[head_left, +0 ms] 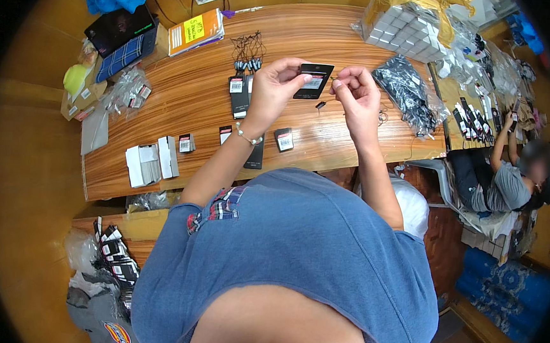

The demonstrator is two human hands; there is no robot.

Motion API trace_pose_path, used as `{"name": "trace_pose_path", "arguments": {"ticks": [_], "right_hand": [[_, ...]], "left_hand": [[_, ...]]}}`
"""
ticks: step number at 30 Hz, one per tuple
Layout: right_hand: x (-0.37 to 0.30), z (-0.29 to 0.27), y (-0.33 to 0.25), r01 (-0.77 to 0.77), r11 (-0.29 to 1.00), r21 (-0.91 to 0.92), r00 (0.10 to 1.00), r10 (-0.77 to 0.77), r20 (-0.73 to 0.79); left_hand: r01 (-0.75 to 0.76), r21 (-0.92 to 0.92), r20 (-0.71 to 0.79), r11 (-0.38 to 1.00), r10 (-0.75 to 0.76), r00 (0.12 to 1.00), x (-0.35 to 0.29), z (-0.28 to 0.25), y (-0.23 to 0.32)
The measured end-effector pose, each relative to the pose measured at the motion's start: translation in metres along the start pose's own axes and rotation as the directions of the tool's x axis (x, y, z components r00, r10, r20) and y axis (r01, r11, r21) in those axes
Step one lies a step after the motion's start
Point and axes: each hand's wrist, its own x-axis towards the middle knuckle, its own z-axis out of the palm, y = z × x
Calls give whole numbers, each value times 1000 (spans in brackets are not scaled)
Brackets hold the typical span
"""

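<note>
Over the wooden table (184, 108), my left hand (277, 87) pinches a black hang tag (314, 83) with a white and red barcode sticker on it. To its right, my right hand (358, 99) is raised with thumb and forefinger pressed together close to the tag's edge. What that pinch holds is too fine to make out; it may be a thin cord. A small black piece (320, 104) shows just below the tag, between the hands. Beyond my left wrist lie more black hang tags (237, 88), with dark strings (250, 47) bunched at their far end.
Nearer me are sticker labels (284, 139) and an open white box (143, 165). A clear bag of black strings (408, 91) lies right, before stacked white boxes (404, 31). Notebooks (197, 32) stand far left. Another person (510, 181) works at the right-hand table.
</note>
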Motion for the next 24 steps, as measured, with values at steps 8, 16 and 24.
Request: {"name": "trace_pose_path", "arguments": {"ticks": [8,16,24], "right_hand": [[3,22,8,136,962,-239,990,-137,10],[5,29,11,177,919,-351,983,-180,25],[6,37,11,203,879,-432,976,-216,19]], "left_hand": [[-1,40,-40,999,2,999,-3,-6,0],[1,102,-53,995,4,999,-10,-7,0],[-18,182,-60,983,29,998,-13,-7,6]]}}
